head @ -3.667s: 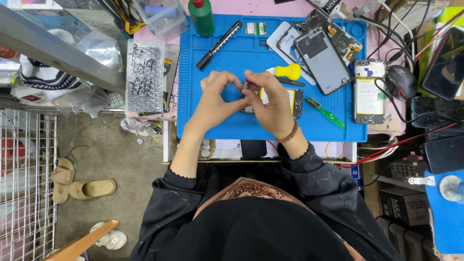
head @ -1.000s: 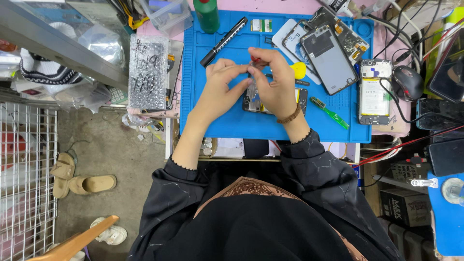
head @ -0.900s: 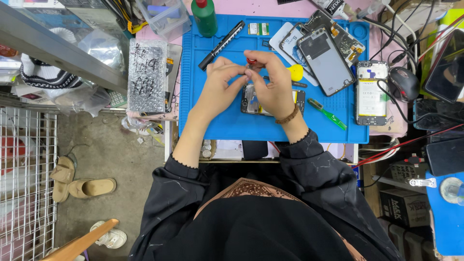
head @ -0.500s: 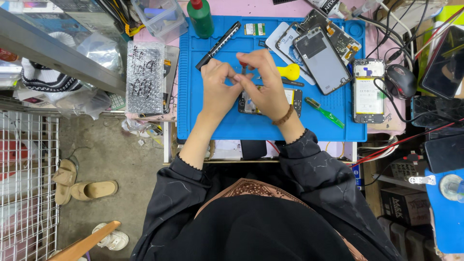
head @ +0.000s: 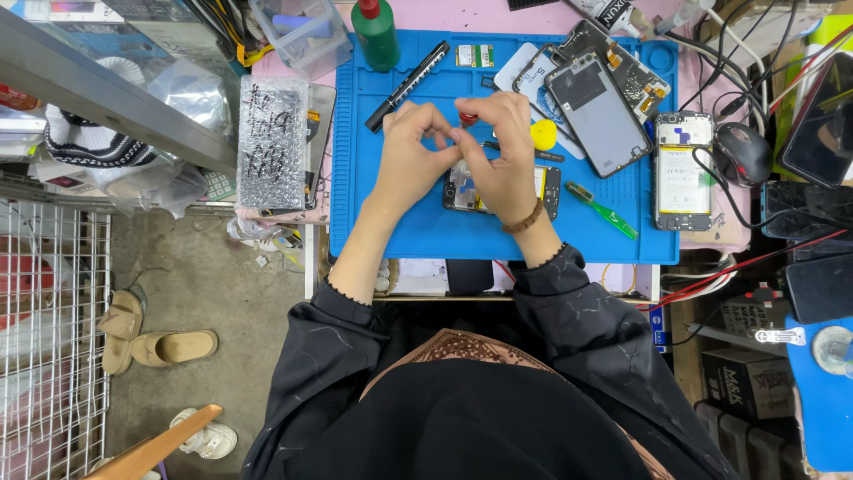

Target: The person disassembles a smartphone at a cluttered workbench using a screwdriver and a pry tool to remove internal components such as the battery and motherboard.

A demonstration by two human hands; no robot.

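My right hand (head: 502, 156) has its grip pinched narrow around a small red-tipped tool (head: 467, 117), thumb and forefinger closed on it, and my left hand (head: 409, 151) meets it there, its fingertips curled in and touching the same red tip, though I cannot tell whether the left actually clamps it. From the head view, both hands hover over the opened phone (head: 498, 188), which lies flat on the blue work mat (head: 391, 222) at the middle of the bench, mostly covered by my right palm and beaded wristband. Just right of it lies a green brush (head: 602, 210); further right sits a second opened phone with a yellow battery (head: 682, 173). Far of my hands a grey phone back (head: 597, 114) lies tilted, with a yellow round piece (head: 543, 134) beside it. A black marker (head: 409, 85) lies far left, near a green bottle (head: 375, 36).
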